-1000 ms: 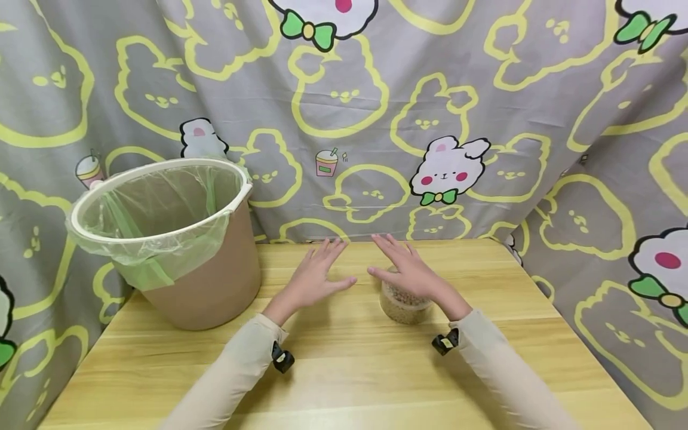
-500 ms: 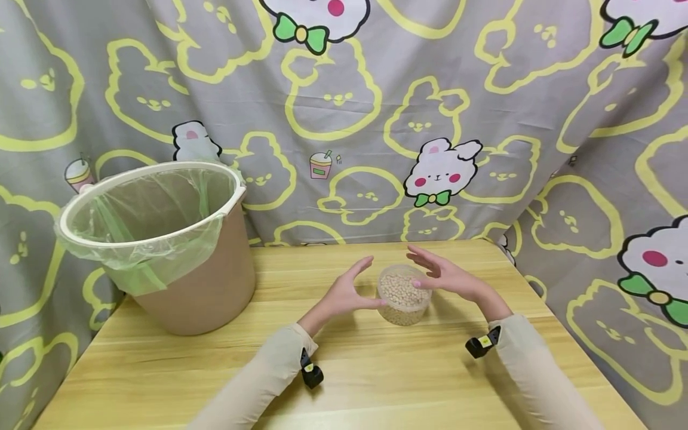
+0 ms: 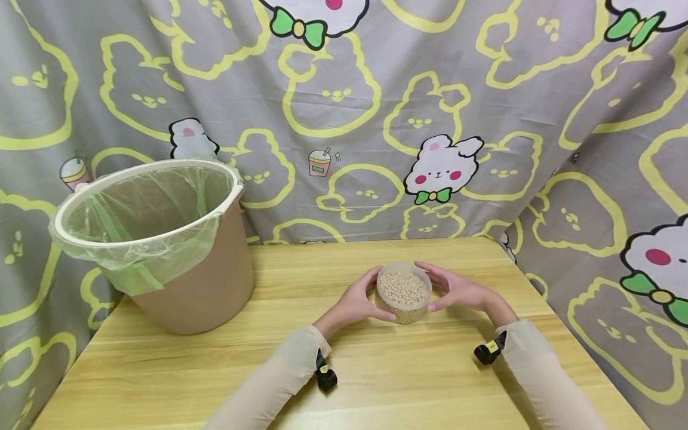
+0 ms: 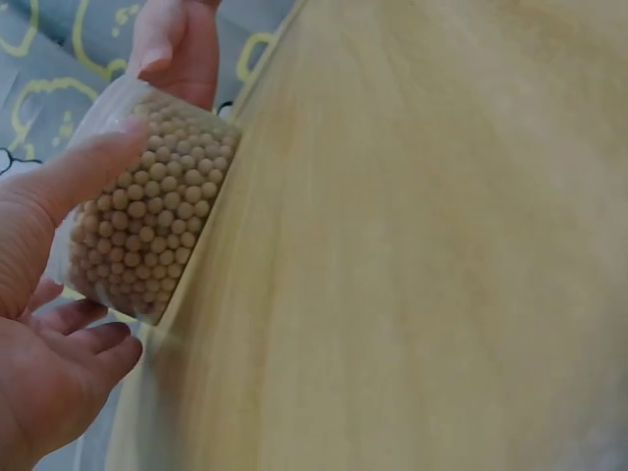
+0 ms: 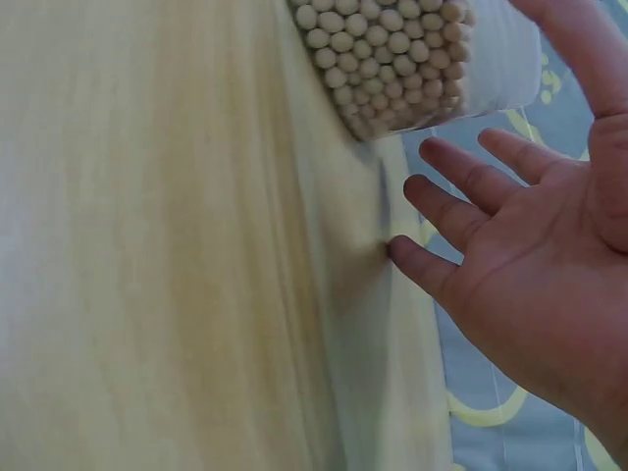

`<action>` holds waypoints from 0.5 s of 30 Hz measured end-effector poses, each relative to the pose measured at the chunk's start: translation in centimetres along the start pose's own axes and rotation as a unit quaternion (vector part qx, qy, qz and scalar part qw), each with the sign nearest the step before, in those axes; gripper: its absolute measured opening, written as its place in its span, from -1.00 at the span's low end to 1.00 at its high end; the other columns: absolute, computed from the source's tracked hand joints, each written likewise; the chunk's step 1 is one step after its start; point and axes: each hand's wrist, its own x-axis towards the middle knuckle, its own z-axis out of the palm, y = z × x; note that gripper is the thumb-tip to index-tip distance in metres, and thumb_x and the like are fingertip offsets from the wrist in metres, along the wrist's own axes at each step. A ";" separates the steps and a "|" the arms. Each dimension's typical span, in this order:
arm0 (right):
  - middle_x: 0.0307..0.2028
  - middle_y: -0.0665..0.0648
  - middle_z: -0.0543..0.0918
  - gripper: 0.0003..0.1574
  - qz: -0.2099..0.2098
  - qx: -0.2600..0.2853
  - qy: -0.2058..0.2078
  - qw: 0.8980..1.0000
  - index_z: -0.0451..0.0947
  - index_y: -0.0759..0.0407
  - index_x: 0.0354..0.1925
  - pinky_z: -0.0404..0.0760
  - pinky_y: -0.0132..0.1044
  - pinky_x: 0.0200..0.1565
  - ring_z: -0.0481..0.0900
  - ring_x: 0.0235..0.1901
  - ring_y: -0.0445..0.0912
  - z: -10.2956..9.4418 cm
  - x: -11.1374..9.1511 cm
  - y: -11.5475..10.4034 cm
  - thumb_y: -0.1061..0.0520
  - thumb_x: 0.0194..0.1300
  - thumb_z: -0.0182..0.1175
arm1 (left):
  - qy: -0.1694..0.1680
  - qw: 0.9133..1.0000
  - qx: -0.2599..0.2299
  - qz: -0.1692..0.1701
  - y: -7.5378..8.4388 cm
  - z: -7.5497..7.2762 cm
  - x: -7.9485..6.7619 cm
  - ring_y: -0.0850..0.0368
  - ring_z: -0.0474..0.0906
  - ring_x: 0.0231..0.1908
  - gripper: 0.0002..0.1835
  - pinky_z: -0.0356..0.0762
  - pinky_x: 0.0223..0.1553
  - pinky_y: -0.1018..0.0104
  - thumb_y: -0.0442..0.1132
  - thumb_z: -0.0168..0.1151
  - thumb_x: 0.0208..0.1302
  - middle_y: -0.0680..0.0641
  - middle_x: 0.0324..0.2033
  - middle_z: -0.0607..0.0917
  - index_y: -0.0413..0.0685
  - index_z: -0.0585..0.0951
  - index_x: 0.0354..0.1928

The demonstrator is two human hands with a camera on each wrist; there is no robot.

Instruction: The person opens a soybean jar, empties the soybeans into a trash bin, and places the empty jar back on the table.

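A round clear plastic tub (image 3: 404, 291) filled with small beige balls stands on the table, between both hands. My left hand (image 3: 359, 301) holds its left side, thumb across the front and fingers round behind. In the left wrist view that thumb lies over the wall of the tub (image 4: 157, 201), with the curled fingers below it. At the right side is my right hand (image 3: 457, 291), its thumb tip close to the tub's front. The right wrist view shows its fingers (image 5: 456, 211) spread and fairly straight, with a gap between them and the tub (image 5: 388, 59).
A large brownish bin (image 3: 215, 280) with a white rim and a green plastic liner (image 3: 177, 260) stands at the left of the wooden table (image 3: 387, 376). A grey curtain (image 3: 344, 143) with yellow cartoon outlines hangs behind the table and along its sides.
Both hands have come to the tub's sides. The left moved right and its fingers closed in round the wall; the right drew back from above the tub to its right side.
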 end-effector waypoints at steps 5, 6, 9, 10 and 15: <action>0.41 0.18 0.12 0.21 -0.007 -0.034 -0.003 0.999 -0.07 0.12 0.45 -0.03 0.11 0.34 0.01 0.41 0.14 0.5 0.3 0.3 0.25 -0.03 0.41 | -0.003 1.000 0.002 -0.015 -0.4 0.2 0.0 0.13 0.24 0.33 0.16 0.19 0.32 0.21 -0.23 0.59 -0.28 0.10 0.31 0.32 0.20 0.11 0.41; 0.41 0.18 0.14 0.20 -0.010 -0.040 -0.004 0.999 -0.04 0.13 0.44 -0.03 0.11 0.34 0.03 0.41 0.14 0.6 0.4 0.3 0.25 -0.04 0.42 | -0.002 1.000 0.005 -0.019 -0.4 0.2 0.0 0.14 0.25 0.32 0.15 0.20 0.31 0.23 -0.23 0.58 -0.28 0.10 0.30 0.33 0.20 0.12 0.41; 0.36 0.18 0.24 0.14 -0.011 -0.053 0.001 0.999 0.08 0.16 0.40 -0.02 0.16 0.33 0.10 0.38 0.16 1.0 0.6 0.4 0.25 -0.08 0.44 | 0.002 1.000 0.013 -0.022 -0.4 0.2 0.0 0.13 0.28 0.31 0.13 0.23 0.29 0.26 -0.25 0.58 -0.28 0.06 0.30 0.35 0.15 0.13 0.40; 0.34 0.17 0.28 0.11 -0.010 -0.056 0.005 0.998 0.13 0.15 0.38 -0.01 0.17 0.33 0.13 0.37 0.15 1.1 0.7 0.4 0.25 -0.09 0.45 | 0.003 1.000 0.015 -0.020 -0.3 0.2 0.0 0.11 0.29 0.31 0.12 0.24 0.29 0.26 -0.26 0.57 -0.28 0.04 0.30 0.35 0.12 0.14 0.40; 0.20 0.09 0.47 0.00 -0.002 -0.081 0.041 0.996 0.32 0.07 0.27 0.08 0.20 0.30 0.31 0.26 0.10 1.5 0.8 0.5 0.19 -0.16 0.51 | 0.007 1.000 0.013 -0.009 -0.3 0.4 0.2 0.08 0.32 0.29 0.08 0.28 0.26 0.26 -0.31 0.55 -0.26 -0.02 0.28 0.39 0.03 0.18 0.39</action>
